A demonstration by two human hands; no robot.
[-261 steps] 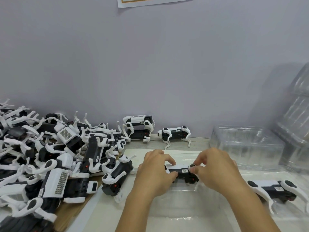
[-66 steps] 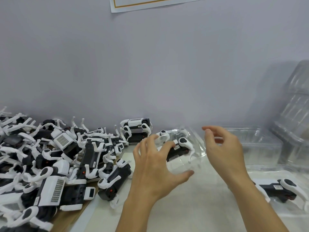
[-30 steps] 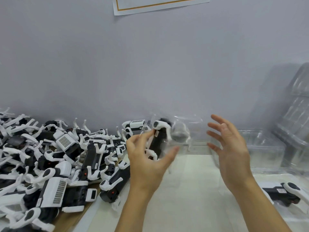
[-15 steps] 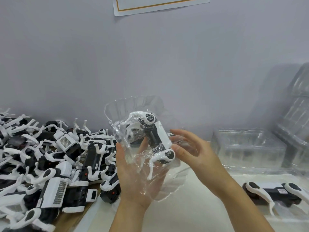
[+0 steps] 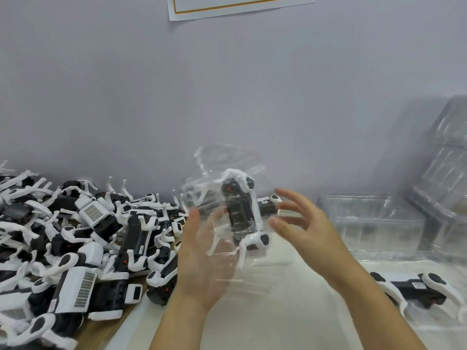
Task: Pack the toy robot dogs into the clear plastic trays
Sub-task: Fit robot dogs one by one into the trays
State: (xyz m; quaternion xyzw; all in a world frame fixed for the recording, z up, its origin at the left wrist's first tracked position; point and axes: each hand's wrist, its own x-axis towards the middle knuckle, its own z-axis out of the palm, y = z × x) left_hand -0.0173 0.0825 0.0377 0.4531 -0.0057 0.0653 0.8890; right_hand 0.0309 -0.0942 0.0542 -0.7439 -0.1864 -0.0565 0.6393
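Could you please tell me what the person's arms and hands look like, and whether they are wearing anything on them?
Both forearms are bare up to the bottom edge of the picture: no sleeves show. The left hand and the right hand wear no gloves, and no rings, watch or bracelet show. Fingernails look short and unpainted.

A paper sheet [image 5: 240, 6] with an orange border hangs on the grey wall [image 5: 227, 97].

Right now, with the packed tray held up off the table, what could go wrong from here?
The clear tray with its toy dog lies on the left hand, whose fingers look straight, while the right hand is spread beside it, so it could slip. If it drops left, it may land in the loose dog pile.
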